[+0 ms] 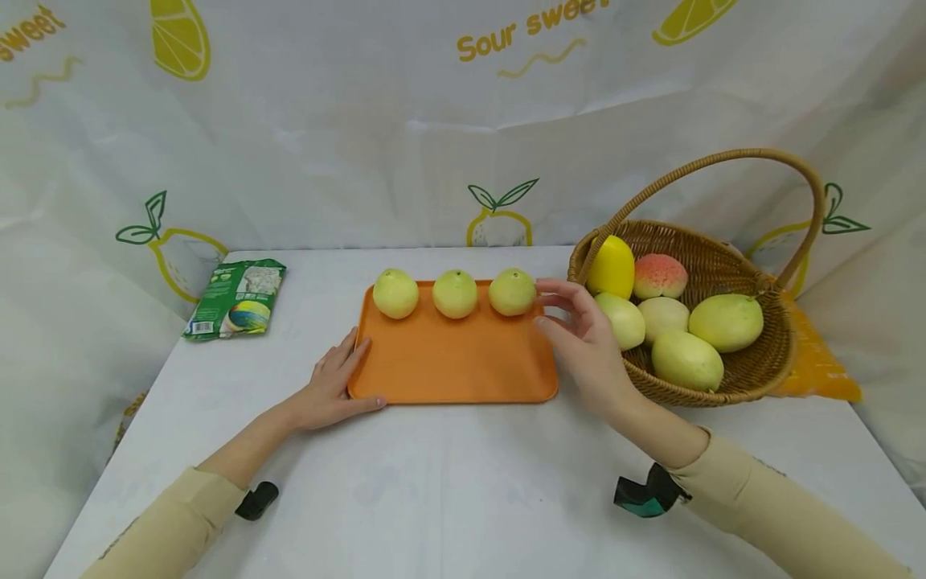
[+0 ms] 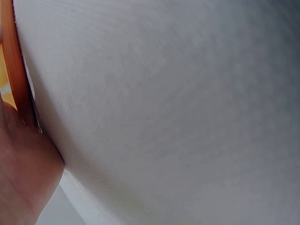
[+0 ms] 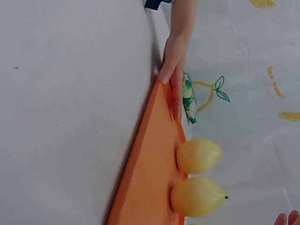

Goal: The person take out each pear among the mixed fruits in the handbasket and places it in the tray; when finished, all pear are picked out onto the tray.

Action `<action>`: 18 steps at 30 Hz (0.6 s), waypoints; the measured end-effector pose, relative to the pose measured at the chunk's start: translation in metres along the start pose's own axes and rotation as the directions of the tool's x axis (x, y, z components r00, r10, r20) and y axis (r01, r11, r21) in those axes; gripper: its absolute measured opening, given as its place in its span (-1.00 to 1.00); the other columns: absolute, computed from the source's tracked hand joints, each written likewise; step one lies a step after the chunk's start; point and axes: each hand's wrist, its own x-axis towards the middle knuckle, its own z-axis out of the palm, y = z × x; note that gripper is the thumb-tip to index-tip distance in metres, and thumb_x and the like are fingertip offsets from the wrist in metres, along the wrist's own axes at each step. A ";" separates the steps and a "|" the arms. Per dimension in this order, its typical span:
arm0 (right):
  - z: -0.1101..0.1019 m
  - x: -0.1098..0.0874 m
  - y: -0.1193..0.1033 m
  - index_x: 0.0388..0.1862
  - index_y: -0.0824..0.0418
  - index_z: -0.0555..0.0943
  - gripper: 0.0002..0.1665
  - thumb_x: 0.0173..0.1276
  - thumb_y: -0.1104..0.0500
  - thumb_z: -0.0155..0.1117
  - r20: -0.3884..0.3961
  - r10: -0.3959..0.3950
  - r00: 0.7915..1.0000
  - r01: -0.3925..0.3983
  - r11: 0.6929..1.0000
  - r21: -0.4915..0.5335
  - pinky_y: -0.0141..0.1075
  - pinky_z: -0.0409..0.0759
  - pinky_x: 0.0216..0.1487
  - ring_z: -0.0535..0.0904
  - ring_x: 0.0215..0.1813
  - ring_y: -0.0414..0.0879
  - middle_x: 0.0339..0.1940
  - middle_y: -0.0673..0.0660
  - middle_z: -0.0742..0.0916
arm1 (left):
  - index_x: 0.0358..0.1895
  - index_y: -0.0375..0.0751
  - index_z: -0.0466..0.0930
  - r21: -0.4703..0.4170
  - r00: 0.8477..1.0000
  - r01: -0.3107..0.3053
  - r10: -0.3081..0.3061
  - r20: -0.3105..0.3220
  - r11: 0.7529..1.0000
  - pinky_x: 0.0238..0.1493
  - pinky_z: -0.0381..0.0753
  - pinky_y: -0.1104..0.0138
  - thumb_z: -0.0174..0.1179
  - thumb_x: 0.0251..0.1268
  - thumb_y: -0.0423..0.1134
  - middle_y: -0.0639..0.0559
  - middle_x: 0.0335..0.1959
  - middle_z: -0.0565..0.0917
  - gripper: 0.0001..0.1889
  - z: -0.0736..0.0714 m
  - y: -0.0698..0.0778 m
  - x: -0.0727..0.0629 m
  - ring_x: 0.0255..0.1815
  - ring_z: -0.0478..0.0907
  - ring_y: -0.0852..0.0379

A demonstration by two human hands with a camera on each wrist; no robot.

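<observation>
Three pale yellow-green pomelos stand in a row along the far edge of an orange tray (image 1: 456, 362): the left pomelo (image 1: 395, 293), the middle pomelo (image 1: 455, 293) and the right pomelo (image 1: 513, 292). My left hand (image 1: 336, 390) rests at the tray's near left corner, fingers along the side and thumb at the front edge. Beside the right pomelo, my right hand (image 1: 582, 338) has its fingers loosely bent, fingertips close to the fruit. In the right wrist view, only the fingertips (image 3: 287, 218) show, apart from the row.
A wicker basket (image 1: 784, 354) with a tall handle stands at the right, holding a peach (image 1: 660, 276), a yellow fruit (image 1: 611, 269) and several pale green fruits. An orange packet (image 1: 825, 362) lies behind it. At the left lies a green packet (image 1: 242, 297). A printed curtain hangs behind.
</observation>
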 end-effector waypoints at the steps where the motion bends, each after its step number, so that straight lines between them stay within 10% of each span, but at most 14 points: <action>1: -0.004 -0.001 -0.002 0.24 0.27 0.45 -0.56 0.40 0.44 0.09 -0.001 -0.004 1.000 0.004 1.000 0.002 -0.37 0.43 0.21 0.38 0.23 -0.01 0.23 0.11 0.51 | 0.58 -0.23 -0.20 0.002 1.000 0.004 -0.004 0.001 1.000 0.40 -0.41 -0.22 0.22 0.22 0.25 -0.17 0.58 -0.38 0.08 0.000 0.000 0.000 0.53 -0.42 -0.31; 18: -0.074 0.000 -0.039 0.09 0.27 0.58 -0.71 0.41 0.39 0.16 -0.054 -0.085 0.995 0.084 0.996 -0.025 -0.52 0.48 0.04 0.48 0.08 -0.10 0.06 0.05 0.58 | 0.58 -0.21 -0.20 0.000 1.000 0.014 -0.014 0.002 1.000 0.40 -0.40 -0.23 0.22 0.21 0.26 -0.15 0.58 -0.38 0.08 0.002 -0.001 0.000 0.53 -0.42 -0.33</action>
